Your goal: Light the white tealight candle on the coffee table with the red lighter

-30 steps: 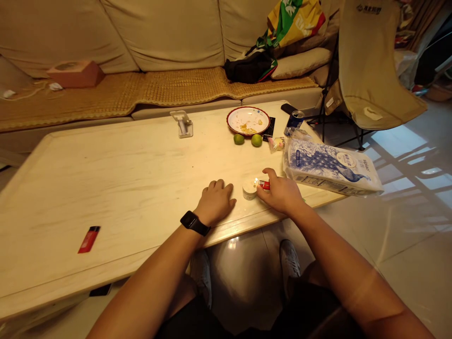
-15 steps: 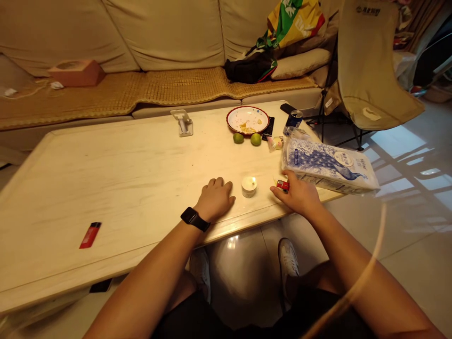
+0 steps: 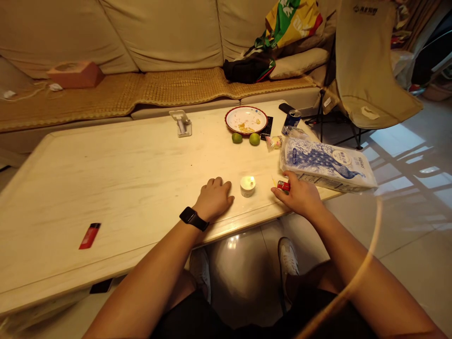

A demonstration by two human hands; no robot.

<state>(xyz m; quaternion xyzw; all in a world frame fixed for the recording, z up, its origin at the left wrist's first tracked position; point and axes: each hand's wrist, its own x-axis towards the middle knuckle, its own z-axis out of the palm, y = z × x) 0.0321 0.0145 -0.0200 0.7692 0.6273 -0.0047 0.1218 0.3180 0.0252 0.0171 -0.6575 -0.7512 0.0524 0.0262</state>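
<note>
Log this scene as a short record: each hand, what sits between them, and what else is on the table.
Left hand: left hand resting on the wooden table, black smartwatch on the wrist
Right hand: right hand holding a red lighter
Between hands: tea-light candle
Beside right hand: peacock-printed tissue pack
Elsewhere on table: second red lighter, plate with food scraps, two green limes, blue can

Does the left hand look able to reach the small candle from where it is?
Probably yes: the left hand rests close beside the small candle, with nothing standing between them. The right hand, holding the red lighter, is on the candle's far side and seems not to block it.
</note>
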